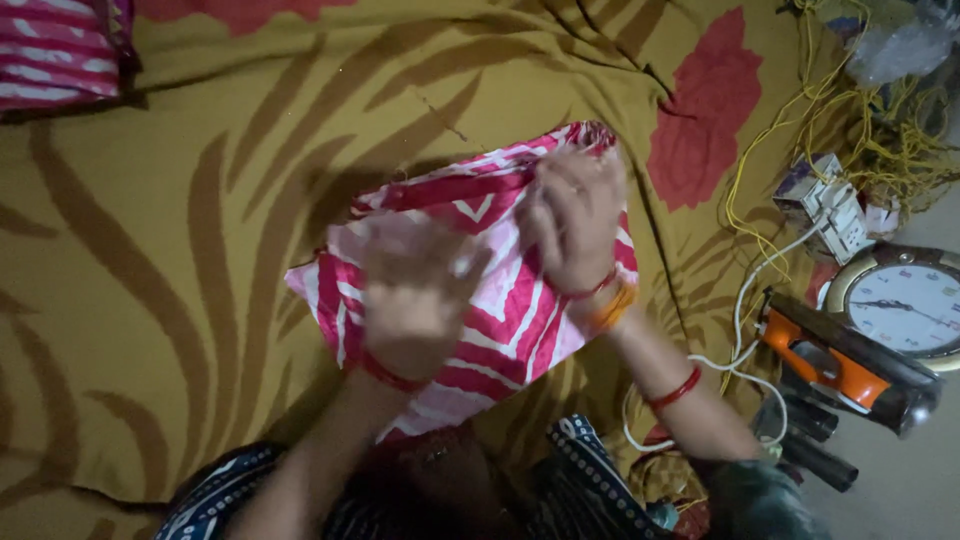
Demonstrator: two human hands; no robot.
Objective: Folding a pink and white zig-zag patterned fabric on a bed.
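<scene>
Dark patterned clothing (590,480) is seen at the bottom edge, closest to the camera, with both forearms reaching forward from it. Red bangles are worn on each wrist, and an orange one (615,305) on the right. Both hands are laid on a pink and white zigzag-striped cloth bundle (500,300), which rests on a mustard bedspread (200,250) marked with brown leaf shapes and red flowers. The left hand (415,290) is blurred and lies spread over the near middle of the bundle; whether anything is gripped cannot be told. The right hand (572,215) is pressed on the far right part, its fingers curled toward the gathered end of the fabric, though a firm grip cannot be confirmed. The two hands are held apart, side by side. To the right, an orange and black iron (845,365), a round clock (905,300), a white power strip (830,210) and tangled yellow cord (880,140) are seen. At the far left corner, another striped pink cloth (60,50) is placed.
</scene>
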